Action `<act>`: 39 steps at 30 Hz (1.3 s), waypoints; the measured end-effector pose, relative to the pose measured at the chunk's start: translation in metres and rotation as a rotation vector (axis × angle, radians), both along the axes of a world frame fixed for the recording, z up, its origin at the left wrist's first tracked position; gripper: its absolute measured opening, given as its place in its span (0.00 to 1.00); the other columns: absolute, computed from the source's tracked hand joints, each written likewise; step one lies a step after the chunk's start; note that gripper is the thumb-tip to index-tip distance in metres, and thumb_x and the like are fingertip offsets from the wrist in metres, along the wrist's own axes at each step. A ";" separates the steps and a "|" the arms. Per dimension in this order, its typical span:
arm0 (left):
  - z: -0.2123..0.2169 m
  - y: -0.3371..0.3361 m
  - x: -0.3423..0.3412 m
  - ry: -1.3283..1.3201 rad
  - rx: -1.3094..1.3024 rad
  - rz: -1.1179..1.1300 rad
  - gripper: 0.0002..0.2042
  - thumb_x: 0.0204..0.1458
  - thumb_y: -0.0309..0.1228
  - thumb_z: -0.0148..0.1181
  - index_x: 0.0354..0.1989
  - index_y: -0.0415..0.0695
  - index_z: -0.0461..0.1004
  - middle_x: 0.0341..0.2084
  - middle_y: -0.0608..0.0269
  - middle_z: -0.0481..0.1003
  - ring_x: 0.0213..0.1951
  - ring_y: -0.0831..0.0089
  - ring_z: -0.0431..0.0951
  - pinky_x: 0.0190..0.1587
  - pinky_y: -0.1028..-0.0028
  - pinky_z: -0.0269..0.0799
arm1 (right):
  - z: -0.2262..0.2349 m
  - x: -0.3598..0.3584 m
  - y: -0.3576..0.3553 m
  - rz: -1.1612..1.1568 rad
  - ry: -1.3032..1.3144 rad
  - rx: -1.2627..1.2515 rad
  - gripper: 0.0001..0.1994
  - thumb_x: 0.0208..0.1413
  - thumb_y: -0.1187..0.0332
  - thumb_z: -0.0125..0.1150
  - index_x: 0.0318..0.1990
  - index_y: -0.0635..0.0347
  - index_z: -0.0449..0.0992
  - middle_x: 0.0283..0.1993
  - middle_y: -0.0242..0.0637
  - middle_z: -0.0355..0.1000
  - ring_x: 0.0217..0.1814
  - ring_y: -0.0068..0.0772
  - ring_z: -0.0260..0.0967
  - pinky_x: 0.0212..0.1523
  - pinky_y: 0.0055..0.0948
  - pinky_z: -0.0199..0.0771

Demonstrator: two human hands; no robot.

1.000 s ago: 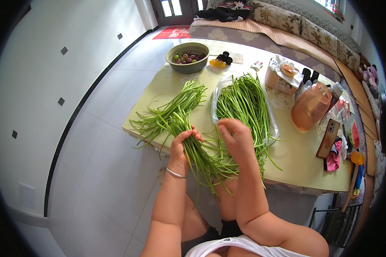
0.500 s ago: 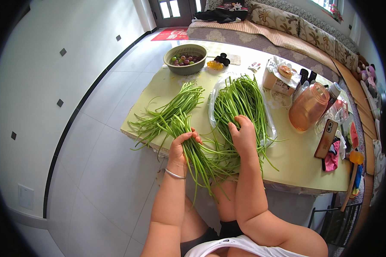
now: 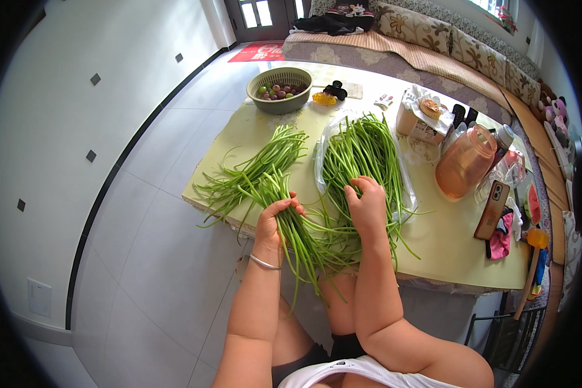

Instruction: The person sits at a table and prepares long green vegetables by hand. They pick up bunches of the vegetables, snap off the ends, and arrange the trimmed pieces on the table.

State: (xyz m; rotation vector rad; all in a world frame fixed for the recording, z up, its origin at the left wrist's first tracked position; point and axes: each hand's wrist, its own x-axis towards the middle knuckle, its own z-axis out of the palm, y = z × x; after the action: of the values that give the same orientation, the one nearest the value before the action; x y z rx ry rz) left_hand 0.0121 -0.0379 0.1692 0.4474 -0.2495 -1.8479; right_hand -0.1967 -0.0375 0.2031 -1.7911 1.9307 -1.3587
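Near table edge: my left hand [image 3: 275, 223] grips a stalk bunch [image 3: 297, 236]
Right hand [image 3: 368, 207]: flat, fingers spread on bagged stalks [image 3: 362, 152]
Progress: I judge sorting partway; loose pile [image 3: 255, 174] lies at the left edge

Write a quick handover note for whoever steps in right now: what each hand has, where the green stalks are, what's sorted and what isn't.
Left hand: closed around a bunch of long green stalks at the table's near edge, ends hanging over it.
Right hand: resting on the near end of the pile on the clear plastic bag; whether it grips stalks cannot be told.
Loose stalks fan out on the yellow-green table to the left.
Done: one bunch gathered in the left hand.
Left: the bagged pile and the loose stalks lie ungathered.
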 end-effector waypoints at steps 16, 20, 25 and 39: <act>-0.001 0.004 0.002 0.013 0.022 0.019 0.12 0.47 0.22 0.61 0.41 0.36 0.70 0.27 0.55 0.76 0.29 0.63 0.77 0.38 0.64 0.74 | 0.021 0.010 0.009 0.018 -0.179 -0.086 0.17 0.49 0.79 0.60 0.48 0.70 0.73 0.47 0.49 0.71 0.51 0.51 0.67 0.53 0.38 0.67; 0.003 0.005 0.001 0.019 0.026 0.025 0.11 0.48 0.21 0.60 0.41 0.37 0.70 0.28 0.54 0.76 0.29 0.63 0.77 0.37 0.65 0.75 | 0.026 0.008 0.013 0.019 -0.182 -0.072 0.14 0.50 0.79 0.59 0.46 0.68 0.75 0.43 0.46 0.73 0.43 0.45 0.71 0.47 0.34 0.71; -0.001 0.005 0.003 0.060 0.027 -0.011 0.11 0.48 0.22 0.59 0.41 0.36 0.71 0.36 0.49 0.77 0.32 0.62 0.78 0.40 0.65 0.76 | 0.055 0.014 0.031 0.245 -0.358 0.012 0.10 0.50 0.79 0.59 0.41 0.67 0.78 0.37 0.43 0.74 0.35 0.38 0.73 0.38 0.28 0.72; 0.002 0.007 0.001 0.123 -0.102 0.025 0.16 0.45 0.22 0.57 0.45 0.35 0.71 0.39 0.47 0.77 0.41 0.56 0.78 0.52 0.56 0.72 | 0.061 0.028 0.041 0.600 -0.141 0.327 0.09 0.47 0.76 0.61 0.38 0.64 0.79 0.29 0.50 0.74 0.28 0.46 0.73 0.33 0.34 0.71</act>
State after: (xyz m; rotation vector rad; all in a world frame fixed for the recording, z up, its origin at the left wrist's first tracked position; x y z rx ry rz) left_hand 0.0130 -0.0306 0.1711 0.2645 -0.2516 -1.8219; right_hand -0.1686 0.0040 0.2640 -1.8332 1.2896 -0.8781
